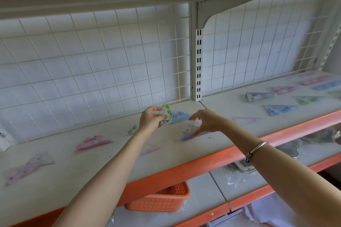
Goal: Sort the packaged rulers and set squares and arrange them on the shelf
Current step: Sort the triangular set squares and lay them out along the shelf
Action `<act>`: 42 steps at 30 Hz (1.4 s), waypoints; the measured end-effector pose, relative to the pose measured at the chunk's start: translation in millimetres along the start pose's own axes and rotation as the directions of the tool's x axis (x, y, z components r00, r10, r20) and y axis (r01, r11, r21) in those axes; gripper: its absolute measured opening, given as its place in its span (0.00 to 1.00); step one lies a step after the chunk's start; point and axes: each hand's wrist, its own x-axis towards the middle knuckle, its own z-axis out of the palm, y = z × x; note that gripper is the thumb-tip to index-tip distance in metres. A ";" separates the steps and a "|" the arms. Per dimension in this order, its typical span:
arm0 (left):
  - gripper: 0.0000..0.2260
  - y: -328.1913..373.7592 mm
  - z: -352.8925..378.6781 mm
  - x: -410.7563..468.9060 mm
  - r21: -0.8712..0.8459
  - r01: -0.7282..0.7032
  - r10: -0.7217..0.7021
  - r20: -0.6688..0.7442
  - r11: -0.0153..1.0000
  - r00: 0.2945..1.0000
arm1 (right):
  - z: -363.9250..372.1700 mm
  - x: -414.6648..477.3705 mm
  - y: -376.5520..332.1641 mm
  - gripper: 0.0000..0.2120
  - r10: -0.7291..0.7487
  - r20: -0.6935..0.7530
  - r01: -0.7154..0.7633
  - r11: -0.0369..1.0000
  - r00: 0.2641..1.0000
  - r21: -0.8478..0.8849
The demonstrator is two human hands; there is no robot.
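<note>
My left hand (150, 120) grips a green-and-white packaged set square (166, 113), lifted above the shelf (103, 164) near the wire back grid. My right hand (204, 121) hovers beside it with fingers spread, its fingertips pinching the clear wrapper of a purple packaged set square (188, 135) that tilts up off the shelf. A blue set square (178, 117) lies flat behind the two hands. Pink packages (93, 142) and a pale pink one (27, 168) lie on the left part of the shelf. A small green one (132, 130) shows by my left wrist.
Several more packaged rulers and set squares, such as a blue triangle (279, 109) and a grey one (258, 96), lie on the right shelf section. An orange basket (162, 200) sits on the lower shelf. A white upright post (198, 61) divides the sections.
</note>
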 end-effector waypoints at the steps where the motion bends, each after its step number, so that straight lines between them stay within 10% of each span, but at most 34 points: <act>1: 0.14 -0.2 2.5 -0.1 0.001 0.000 0.000 -0.001 1.000 1.000 | 0.1 0.6 1.8 0.34 0.002 0.019 -0.002 1.000 1.000 0.014; 11: 0.14 -6.2 5.0 -2.6 0.005 0.024 -0.024 -0.028 1.000 0.999 | 0.5 9.1 -0.8 0.36 -0.042 0.033 0.039 0.996 0.999 0.084; 20: 0.13 -6.3 -11.9 -11.0 -0.047 0.032 -0.035 -0.069 0.998 0.997 | 6.1 21.4 -41.7 0.18 -0.102 -0.140 0.139 0.948 0.985 0.286; 27: 0.11 -8.4 -41.5 -21.6 -0.166 0.058 -0.064 -0.035 0.984 0.997 | 31.1 36.2 -91.0 0.05 0.076 -0.080 -0.002 0.738 0.994 0.675; 39: 0.04 -7.5 -99.1 -12.5 -0.139 -0.024 0.002 -0.157 0.990 0.988 | 29.7 55.3 -135.1 0.12 0.093 -0.010 -0.046 0.582 0.996 0.812; 42: 0.05 -7.9 -102.4 -10.5 -0.263 0.008 -0.060 -0.192 0.965 0.980 | 37.6 56.8 -141.8 0.18 0.101 -0.168 0.047 0.709 0.981 0.703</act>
